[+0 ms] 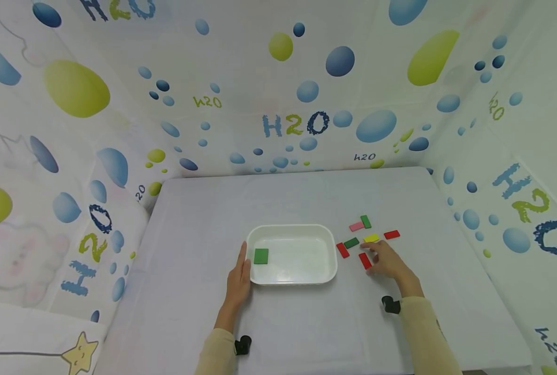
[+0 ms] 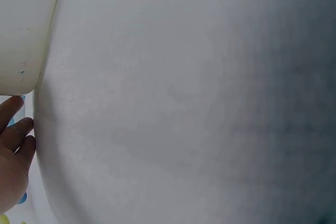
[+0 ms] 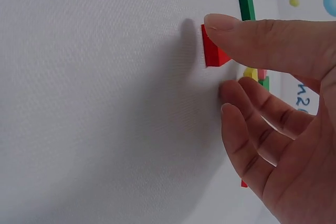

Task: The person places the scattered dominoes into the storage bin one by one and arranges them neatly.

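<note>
A white rectangular tray [image 1: 297, 281] sits on the table with a green square block [image 1: 261, 256] at its left end. My left hand [image 1: 238, 281] rests against the tray's left side, fingers extended along it. To the right of the tray, my right hand [image 1: 387, 261] hovers over loose blocks, thumb and fingers apart. Its thumb partly covers a red block [image 3: 211, 55] in the right wrist view; contact cannot be told. The fingertips are near a yellow block [image 1: 371, 237]. Close by lie a dark green block [image 1: 351, 243] and another red block [image 1: 342, 250].
Farther back are a pink block [image 1: 356, 226] and a green block [image 1: 365, 222] touching or nearly so. Another red block [image 1: 392, 235] lies to the right. A white cloth [image 1: 189, 250] covers the table, with printed curtains [image 1: 240, 62] around its back and sides.
</note>
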### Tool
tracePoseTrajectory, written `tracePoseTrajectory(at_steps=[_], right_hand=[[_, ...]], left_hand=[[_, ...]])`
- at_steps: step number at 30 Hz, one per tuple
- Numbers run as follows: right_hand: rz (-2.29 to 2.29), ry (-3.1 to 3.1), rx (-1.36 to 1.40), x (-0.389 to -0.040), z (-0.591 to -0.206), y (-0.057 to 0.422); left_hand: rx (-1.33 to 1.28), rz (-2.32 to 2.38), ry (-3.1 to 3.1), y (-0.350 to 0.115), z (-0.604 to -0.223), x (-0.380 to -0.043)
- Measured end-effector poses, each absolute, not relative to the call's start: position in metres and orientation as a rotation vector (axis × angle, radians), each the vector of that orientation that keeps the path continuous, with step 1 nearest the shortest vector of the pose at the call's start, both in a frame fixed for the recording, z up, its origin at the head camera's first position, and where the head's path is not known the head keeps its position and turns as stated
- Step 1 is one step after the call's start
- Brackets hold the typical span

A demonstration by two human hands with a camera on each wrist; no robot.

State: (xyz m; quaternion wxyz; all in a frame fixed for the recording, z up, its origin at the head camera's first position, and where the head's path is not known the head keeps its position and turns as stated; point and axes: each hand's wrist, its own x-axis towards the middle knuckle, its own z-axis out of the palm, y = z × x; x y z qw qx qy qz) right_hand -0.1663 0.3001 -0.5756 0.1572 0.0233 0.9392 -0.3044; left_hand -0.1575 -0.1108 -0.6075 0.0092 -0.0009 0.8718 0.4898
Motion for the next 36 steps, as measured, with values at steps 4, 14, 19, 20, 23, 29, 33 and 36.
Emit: tracePoseTrajectory(at_steps=[4, 14, 19, 20, 23, 29, 33, 36], right_hand=[[-0.861, 2.691, 0.065, -0.166, -0.58, 0.3], [-0.885, 2.716, 0.055, -0.166, -0.587, 0.301], [-0.934, 2.711, 0.062, -0.166, -0.591, 0.302], [-0.942, 2.707, 0.067, -0.166, -0.591, 0.303], [-0.96, 2.699, 0.085, -0.166, -0.592, 0.303], [-0.97, 2.731, 0.058, -0.165, -0.592, 0.303], [-0.985, 2.756, 0.037, -0.163, -0.592, 0.304], [-0.998, 2.759, 0.057, -0.163, -0.593, 0.305]], left_hand=[[-0.002, 1.519, 2.727, -0.111, -0.607, -0.157], [-0.008, 1.523, 2.723, -0.11, -0.607, -0.157], [0.001, 1.545, 2.725, -0.11, -0.606, -0.157], [-0.002, 1.546, 2.724, -0.11, -0.606, -0.157], [-0.007, 1.535, 2.726, -0.11, -0.606, -0.158], [-0.014, 1.528, 2.715, -0.11, -0.606, -0.158], [-0.01, 1.528, 2.716, -0.11, -0.607, -0.158], [-0.01, 1.525, 2.717, -0.11, -0.607, -0.157]])
